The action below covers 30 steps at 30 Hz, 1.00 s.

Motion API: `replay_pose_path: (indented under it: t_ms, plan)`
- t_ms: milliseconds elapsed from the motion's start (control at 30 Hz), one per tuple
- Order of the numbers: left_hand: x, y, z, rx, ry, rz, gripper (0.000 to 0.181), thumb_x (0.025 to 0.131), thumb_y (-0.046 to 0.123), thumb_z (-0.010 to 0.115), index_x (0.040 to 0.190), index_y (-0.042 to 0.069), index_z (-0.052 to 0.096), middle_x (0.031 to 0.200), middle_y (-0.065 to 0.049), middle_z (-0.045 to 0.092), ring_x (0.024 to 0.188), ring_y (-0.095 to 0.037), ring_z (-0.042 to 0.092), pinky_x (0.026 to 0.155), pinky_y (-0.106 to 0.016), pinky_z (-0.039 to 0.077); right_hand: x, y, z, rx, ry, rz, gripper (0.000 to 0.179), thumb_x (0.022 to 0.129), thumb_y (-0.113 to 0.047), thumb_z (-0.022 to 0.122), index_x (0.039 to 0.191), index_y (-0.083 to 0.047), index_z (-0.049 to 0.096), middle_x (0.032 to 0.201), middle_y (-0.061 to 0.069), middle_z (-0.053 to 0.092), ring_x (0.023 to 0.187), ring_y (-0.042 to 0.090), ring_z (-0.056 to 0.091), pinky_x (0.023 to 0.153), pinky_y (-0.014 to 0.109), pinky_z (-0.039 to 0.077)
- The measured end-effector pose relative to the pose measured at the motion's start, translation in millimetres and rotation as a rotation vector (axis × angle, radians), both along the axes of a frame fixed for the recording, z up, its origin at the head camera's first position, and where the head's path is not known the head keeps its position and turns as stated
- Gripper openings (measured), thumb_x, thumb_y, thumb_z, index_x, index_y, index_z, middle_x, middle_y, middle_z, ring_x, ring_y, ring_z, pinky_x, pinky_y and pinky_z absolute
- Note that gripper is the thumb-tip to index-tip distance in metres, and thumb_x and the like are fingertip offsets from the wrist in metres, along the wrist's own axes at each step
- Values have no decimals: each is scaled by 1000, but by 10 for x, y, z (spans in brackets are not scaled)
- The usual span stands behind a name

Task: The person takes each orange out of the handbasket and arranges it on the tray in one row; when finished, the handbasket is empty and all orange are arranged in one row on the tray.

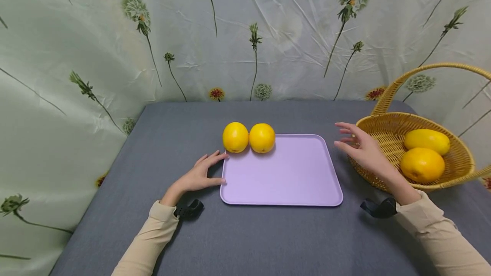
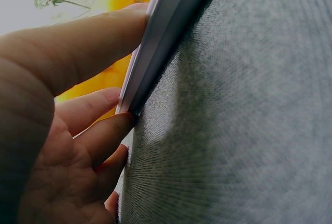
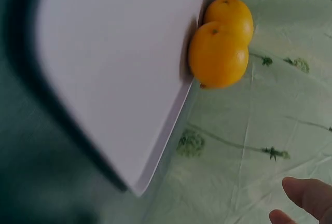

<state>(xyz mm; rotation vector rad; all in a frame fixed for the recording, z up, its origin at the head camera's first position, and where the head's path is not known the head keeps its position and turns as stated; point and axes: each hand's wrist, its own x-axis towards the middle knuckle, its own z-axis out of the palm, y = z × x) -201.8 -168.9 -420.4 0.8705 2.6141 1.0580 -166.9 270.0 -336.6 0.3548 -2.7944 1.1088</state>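
A lilac tray (image 1: 284, 173) lies on the table, with two oranges (image 1: 235, 137) side by side at its far left corner. My left hand (image 1: 199, 176) touches the tray's left edge with spread fingers; in the left wrist view the thumb (image 2: 104, 40) and fingertips meet the rim. Over the left side of a wicker basket (image 1: 372, 118) hangs my right hand (image 1: 360, 148), fingers apart and holding nothing. Inside the basket are another orange (image 1: 422, 165) and a long yellow fruit (image 1: 427, 141). The right wrist view catches only a few fingertips (image 3: 306, 193) of that hand.
The basket's tall arched handle (image 1: 387, 93) rises at the right, behind and beside the right hand. A grey cloth (image 1: 287, 242) covers the table. Behind it hangs a pale curtain (image 1: 230, 54) printed with dandelions. Each wrist wears a black strap (image 1: 189, 209).
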Motion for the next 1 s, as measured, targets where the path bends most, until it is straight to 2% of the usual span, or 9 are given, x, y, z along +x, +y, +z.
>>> replay_pose_path:
  t_ms: [67, 167, 300, 433, 533, 600, 767, 900, 1000]
  plan:
    - [0, -5, 1, 0, 6, -1, 71, 80, 23, 73, 139, 3, 42, 147, -18, 41, 143, -41, 21, 115, -61, 5, 37, 66, 22, 9, 2, -23, 52, 94, -20, 56, 141, -8, 38, 133, 29, 48, 109, 45, 57, 79, 29, 56]
    - [7, -10, 6, 0, 8, 1, 71, 80, 24, 73, 139, 3, 42, 147, -18, 41, 143, -42, 21, 115, -61, 5, 81, 151, 55, 1, 4, -51, 52, 94, -22, 57, 141, -8, 38, 133, 29, 48, 101, 12, 64, 72, 7, 47]
    - [12, -11, 4, -3, 4, 3, 71, 79, 24, 73, 140, 4, 41, 148, -18, 40, 143, -41, 20, 115, -61, 5, 128, 253, 83, -21, 35, -84, 52, 93, -22, 57, 139, -7, 40, 129, 27, 50, 87, -27, 42, 67, 2, 42]
    - [8, -9, -4, -7, -3, 1, 72, 79, 23, 73, 140, 4, 41, 148, -17, 39, 144, -40, 20, 116, -60, 4, 170, 354, 69, -18, 92, -120, 50, 91, -19, 60, 136, -4, 43, 116, -7, 54, 87, -28, 42, 68, -2, 40]
    - [7, -8, 3, -9, 1, 2, 72, 79, 24, 73, 140, 4, 41, 148, -17, 39, 144, -40, 20, 115, -60, 5, 204, 429, 38, -5, 126, -136, 50, 89, -18, 63, 134, -4, 46, 109, -33, 40, 92, -25, 38, 73, -4, 35]
    - [7, -7, 9, -7, 0, 4, 72, 79, 24, 74, 140, 4, 42, 148, -17, 39, 144, -40, 20, 116, -60, 5, 227, 482, 17, 4, 146, -145, 50, 89, -18, 64, 134, -4, 47, 109, -39, 35, 96, -22, 36, 76, -4, 32]
    - [8, -1, 18, -6, -10, 2, 72, 79, 24, 73, 140, 5, 41, 148, -17, 40, 144, -40, 20, 116, -60, 5, 287, 661, -9, 33, 166, -190, 53, 88, -21, 64, 137, -13, 46, 117, -33, 39, 97, -24, 30, 77, -2, 26]
    - [7, 5, 11, -12, -10, 1, 71, 80, 24, 73, 141, 5, 41, 148, -17, 40, 144, -40, 20, 115, -60, 5, 332, 814, -17, 60, 160, -213, 54, 90, -22, 62, 140, -17, 43, 131, -9, 48, 100, -23, 30, 77, -4, 24]
    - [6, 4, 5, -10, -8, 1, 71, 80, 24, 73, 140, 5, 41, 148, -17, 40, 143, -40, 21, 115, -60, 5, 358, 890, -2, 99, 137, -237, 56, 92, -21, 59, 143, -13, 39, 140, 17, 45, 117, 5, 45, 97, 19, 39]
